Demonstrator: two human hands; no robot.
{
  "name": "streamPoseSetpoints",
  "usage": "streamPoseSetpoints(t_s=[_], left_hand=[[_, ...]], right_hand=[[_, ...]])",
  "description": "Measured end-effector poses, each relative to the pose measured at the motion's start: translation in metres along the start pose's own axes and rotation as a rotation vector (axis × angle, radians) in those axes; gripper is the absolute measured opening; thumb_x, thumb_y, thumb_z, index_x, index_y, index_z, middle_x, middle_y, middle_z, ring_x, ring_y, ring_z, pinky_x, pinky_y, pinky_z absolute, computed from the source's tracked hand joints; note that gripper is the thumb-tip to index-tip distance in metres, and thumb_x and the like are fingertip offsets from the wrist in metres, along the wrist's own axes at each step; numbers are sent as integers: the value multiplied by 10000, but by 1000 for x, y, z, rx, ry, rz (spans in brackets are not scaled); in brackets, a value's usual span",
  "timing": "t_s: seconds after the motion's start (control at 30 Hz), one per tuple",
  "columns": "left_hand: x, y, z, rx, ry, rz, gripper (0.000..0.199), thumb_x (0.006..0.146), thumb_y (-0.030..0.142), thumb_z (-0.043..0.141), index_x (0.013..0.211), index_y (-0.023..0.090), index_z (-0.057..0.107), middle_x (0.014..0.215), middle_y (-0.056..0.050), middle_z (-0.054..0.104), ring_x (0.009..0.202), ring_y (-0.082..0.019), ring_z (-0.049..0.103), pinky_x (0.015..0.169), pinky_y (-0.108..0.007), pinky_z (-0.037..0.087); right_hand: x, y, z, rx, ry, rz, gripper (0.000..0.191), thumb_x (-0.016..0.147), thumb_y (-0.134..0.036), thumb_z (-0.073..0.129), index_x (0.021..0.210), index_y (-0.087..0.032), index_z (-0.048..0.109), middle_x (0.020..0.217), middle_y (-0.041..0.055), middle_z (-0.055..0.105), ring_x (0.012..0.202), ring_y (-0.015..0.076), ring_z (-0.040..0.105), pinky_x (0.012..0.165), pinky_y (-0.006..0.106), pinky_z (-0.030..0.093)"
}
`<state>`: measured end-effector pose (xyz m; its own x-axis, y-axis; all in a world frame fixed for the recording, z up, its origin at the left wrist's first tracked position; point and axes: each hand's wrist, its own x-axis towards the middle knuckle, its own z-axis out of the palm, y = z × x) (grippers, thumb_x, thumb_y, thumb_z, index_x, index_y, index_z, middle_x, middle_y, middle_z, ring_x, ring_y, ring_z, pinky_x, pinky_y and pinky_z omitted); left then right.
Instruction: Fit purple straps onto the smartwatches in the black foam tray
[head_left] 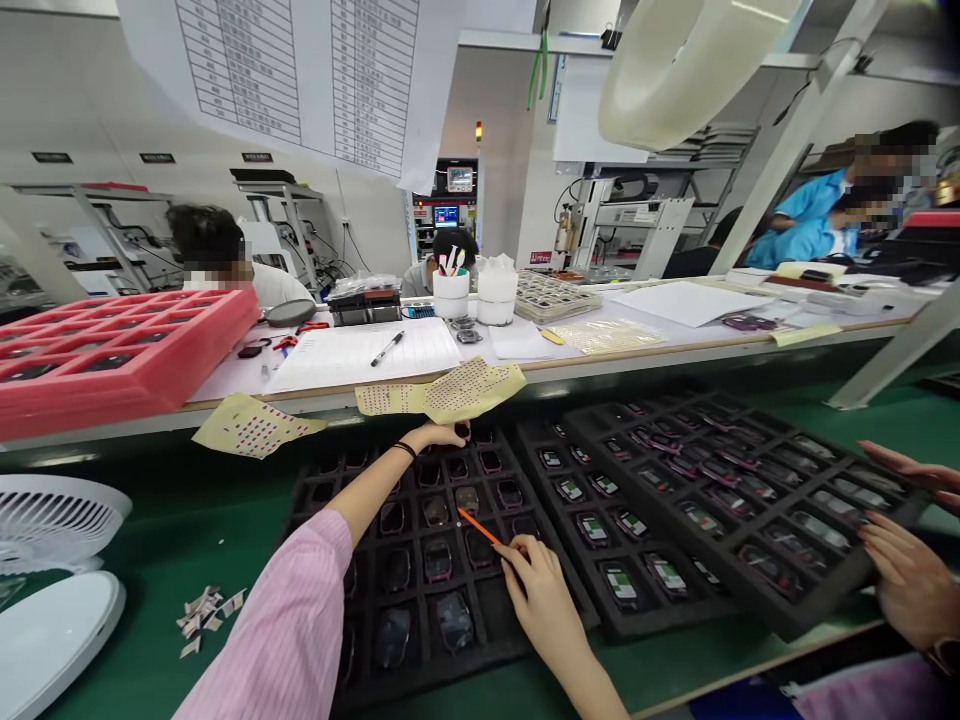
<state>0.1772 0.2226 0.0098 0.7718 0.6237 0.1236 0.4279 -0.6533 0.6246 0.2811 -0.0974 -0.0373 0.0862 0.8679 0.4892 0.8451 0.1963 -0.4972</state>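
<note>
A black foam tray (491, 655) lies before me, its pockets filled with dark square watch cases (437, 558). My left hand (439, 435) reaches to the tray's far edge, close under a yellow dotted sheet. Its fingers are closed on a small dark watch case (463, 431), partly hidden. Between the fingers of my right hand (536, 580) is a thin orange stick (478, 526), possibly a pen or pry tool. Its tip points at a watch case (467, 499) in a middle pocket, but contact cannot be told.
Another person's hands (911, 575) hold a second foam tray (787, 610) tilted over a third tray (622, 622) at right. Yellow dotted sheets (476, 388) hang from the shelf edge. A white fan (56, 640) and paper scraps (202, 615) are at left; a pink foam tray (172, 360) sits above.
</note>
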Motion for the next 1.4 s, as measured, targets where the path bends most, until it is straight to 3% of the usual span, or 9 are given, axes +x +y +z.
streamPoseSetpoints(t_s=[0.13, 0.23, 0.33, 0.6, 0.77, 0.9, 1.07, 1.27, 1.4], left_hand=[[23, 14, 10, 55, -94, -2, 374, 568, 132, 672, 929, 225, 639, 1038, -34, 665, 1007, -225, 596, 934, -322, 452], [40, 20, 15, 114, -214, -22, 536, 495, 83, 692, 1016, 187, 618, 1065, -51, 658, 1014, -243, 599, 895, -320, 472], [47, 22, 16, 164, -295, -40, 597, 516, 81, 685, 1097, 180, 596, 1105, -54, 650, 1027, -238, 600, 871, -300, 479], [16, 47, 13, 226, -225, 0, 491, 747, 205, 616, 1236, 190, 574, 1243, -52, 611, 1092, -204, 579, 931, -272, 439], [-5, 77, 18, 294, -304, 55, 393, 659, 168, 718, 1049, 207, 702, 1020, -19, 719, 888, -182, 651, 815, -241, 474], [-4, 93, 29, 389, -319, 55, 288, 614, 95, 715, 884, 194, 735, 904, -32, 736, 859, -205, 660, 789, -260, 479], [1, 103, 39, 469, -308, 18, 351, 560, 29, 717, 887, 154, 735, 896, -79, 735, 865, -254, 663, 766, -301, 488], [-15, 102, 11, 463, -250, -36, 368, 635, 215, 773, 997, 181, 717, 981, -37, 727, 899, -193, 655, 798, -239, 477], [-34, 94, -6, 494, -236, -113, 405, 595, 224, 794, 990, 170, 722, 977, -52, 724, 908, -212, 651, 764, -244, 481]], right_hand=[[-2, 0, 0, -2, 27, -4, 240, 914, -208, 451, 1077, -263, 618, 983, 98, 602, 885, 255, 614, 754, 414, 552], [-2, -1, 0, -17, 38, -1, 217, 916, -206, 472, 1084, -260, 599, 996, 82, 601, 896, 243, 609, 727, 382, 561], [-2, -1, 0, -27, 48, -16, 213, 909, -177, 488, 1082, -245, 592, 988, 73, 604, 896, 236, 606, 734, 378, 560], [-2, -1, 0, -13, 76, -14, 216, 904, -138, 484, 1064, -228, 597, 978, 65, 619, 876, 228, 606, 742, 379, 544], [-3, -2, -1, -21, 88, -25, 191, 903, -161, 496, 1052, -216, 602, 968, 70, 618, 864, 230, 601, 739, 382, 533], [-3, -2, -2, -15, 112, -29, 190, 910, -173, 483, 1044, -219, 610, 964, 68, 621, 855, 220, 603, 735, 368, 525], [-3, -3, -3, -4, 132, -31, 190, 908, -170, 481, 1030, -213, 621, 949, 65, 627, 849, 212, 608, 749, 358, 518], [-6, -2, -3, 5, 113, -33, 203, 925, -192, 462, 1050, -210, 620, 961, 81, 628, 866, 225, 609, 745, 366, 518], [-7, -1, -2, 1, 108, -35, 193, 929, -200, 460, 1039, -207, 619, 965, 84, 627, 870, 235, 606, 778, 396, 511]])
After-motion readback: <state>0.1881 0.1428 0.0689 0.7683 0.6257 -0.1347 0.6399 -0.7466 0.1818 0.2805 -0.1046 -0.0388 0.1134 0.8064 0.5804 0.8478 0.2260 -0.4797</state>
